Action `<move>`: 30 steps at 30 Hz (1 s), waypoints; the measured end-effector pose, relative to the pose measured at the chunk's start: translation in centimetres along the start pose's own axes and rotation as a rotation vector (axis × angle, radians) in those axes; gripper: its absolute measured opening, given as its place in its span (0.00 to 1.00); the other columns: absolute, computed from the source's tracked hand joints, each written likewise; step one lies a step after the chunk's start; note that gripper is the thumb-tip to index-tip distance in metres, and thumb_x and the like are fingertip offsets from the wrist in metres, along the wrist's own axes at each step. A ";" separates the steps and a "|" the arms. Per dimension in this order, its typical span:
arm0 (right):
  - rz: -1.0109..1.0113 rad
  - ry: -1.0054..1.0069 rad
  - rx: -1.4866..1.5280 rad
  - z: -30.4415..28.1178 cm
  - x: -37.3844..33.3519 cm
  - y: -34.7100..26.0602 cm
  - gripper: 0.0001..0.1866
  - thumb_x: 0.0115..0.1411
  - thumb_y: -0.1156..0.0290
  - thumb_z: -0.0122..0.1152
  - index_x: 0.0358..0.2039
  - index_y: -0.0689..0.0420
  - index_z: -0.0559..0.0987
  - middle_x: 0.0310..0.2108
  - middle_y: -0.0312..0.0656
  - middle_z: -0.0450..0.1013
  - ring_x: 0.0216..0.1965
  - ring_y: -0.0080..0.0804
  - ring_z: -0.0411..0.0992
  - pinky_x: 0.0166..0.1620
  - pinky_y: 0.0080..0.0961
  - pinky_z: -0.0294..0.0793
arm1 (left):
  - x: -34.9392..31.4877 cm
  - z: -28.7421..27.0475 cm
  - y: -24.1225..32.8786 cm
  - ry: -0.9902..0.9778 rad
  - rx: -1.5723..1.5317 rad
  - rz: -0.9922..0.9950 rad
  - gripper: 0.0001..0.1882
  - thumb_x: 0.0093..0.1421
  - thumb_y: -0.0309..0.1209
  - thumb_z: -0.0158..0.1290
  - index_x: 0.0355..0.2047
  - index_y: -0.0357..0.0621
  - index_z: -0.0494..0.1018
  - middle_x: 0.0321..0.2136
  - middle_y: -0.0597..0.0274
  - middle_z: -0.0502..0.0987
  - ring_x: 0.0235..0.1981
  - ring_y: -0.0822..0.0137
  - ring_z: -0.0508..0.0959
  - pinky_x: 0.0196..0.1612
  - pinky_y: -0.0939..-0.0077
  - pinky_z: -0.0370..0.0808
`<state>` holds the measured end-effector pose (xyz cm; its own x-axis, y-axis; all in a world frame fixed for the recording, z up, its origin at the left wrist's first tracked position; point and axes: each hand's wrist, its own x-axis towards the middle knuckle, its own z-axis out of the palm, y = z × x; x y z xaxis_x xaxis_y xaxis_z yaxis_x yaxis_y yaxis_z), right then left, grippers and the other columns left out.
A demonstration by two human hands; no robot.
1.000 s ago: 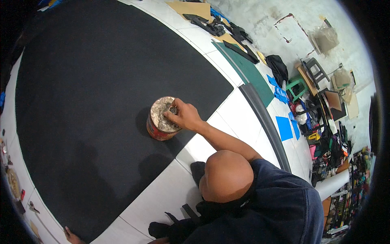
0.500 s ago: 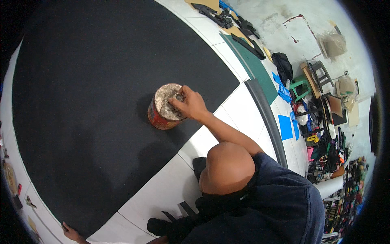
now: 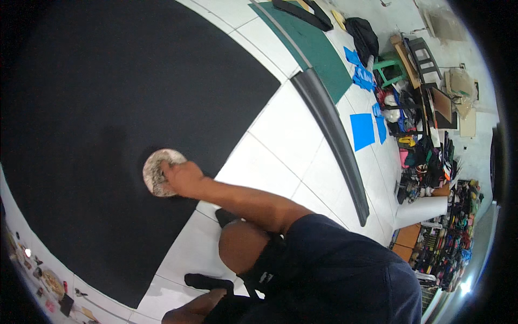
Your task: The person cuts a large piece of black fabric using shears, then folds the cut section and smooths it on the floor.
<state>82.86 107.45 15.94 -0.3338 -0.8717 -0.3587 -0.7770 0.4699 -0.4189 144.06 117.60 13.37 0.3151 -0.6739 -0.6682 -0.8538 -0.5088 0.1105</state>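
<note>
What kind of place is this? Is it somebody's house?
It looks more like a workshop, though I can't be certain it isn't part of a house. A big black sheet is spread on the white tiled floor, with a long dark roll nearby and crammed shelves behind.

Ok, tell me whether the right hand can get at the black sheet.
Likely yes: the right hand is on top of the can, with the sheet spread around it; only its hold on the can seems in the way.
</note>
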 end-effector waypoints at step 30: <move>0.655 -0.157 0.198 -20.5 -30.9 50.3 0.19 0.60 0.55 0.54 0.47 0.52 0.73 0.37 0.54 0.76 0.43 0.52 0.74 0.47 0.43 0.73 | -45.9 19.0 51.8 -0.639 -0.150 0.509 0.16 0.64 0.34 0.53 0.46 0.34 0.73 0.41 0.55 0.77 0.43 0.68 0.76 0.47 0.74 0.72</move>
<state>43.17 155.17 23.03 -0.6075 -0.3773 -0.6990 -0.3251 0.9210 -0.2146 77.50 132.37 35.79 -0.4297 -0.4299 -0.7941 -0.7495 -0.3207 0.5792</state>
